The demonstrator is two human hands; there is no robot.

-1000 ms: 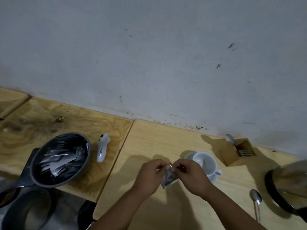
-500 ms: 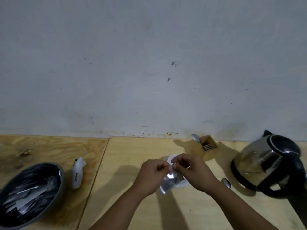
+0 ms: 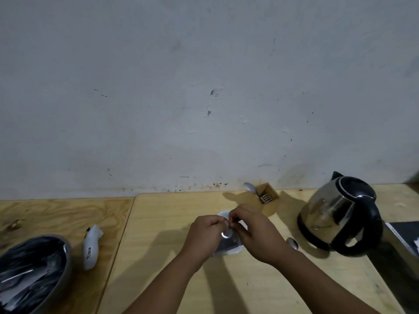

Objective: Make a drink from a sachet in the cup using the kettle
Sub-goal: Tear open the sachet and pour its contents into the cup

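Observation:
My left hand [image 3: 205, 236] and my right hand [image 3: 254, 232] pinch the top edge of a small silver sachet [image 3: 227, 242] between their fingertips, holding it above the white cup and saucer [image 3: 223, 215]. The hands and sachet hide most of the cup; only a bit of white rim and saucer edge shows. A steel kettle [image 3: 335, 214] with a black lid and handle stands on the wooden table [image 3: 163, 223] to the right of my hands. A spoon [image 3: 292, 243] lies on the table between my right wrist and the kettle.
A grey bowl [image 3: 65, 257] holding several silver sachets sits at the lower left. Beside it lies a white handheld device [image 3: 91, 247]. A small wooden box [image 3: 271, 192] with a spoon and fork stands by the wall. A dark box [image 3: 401, 239] is at the right edge.
The view has swung to the right, bringing the kettle fully into sight. Both hands stay pinched on the sachet's top over the cup, which is now more hidden.

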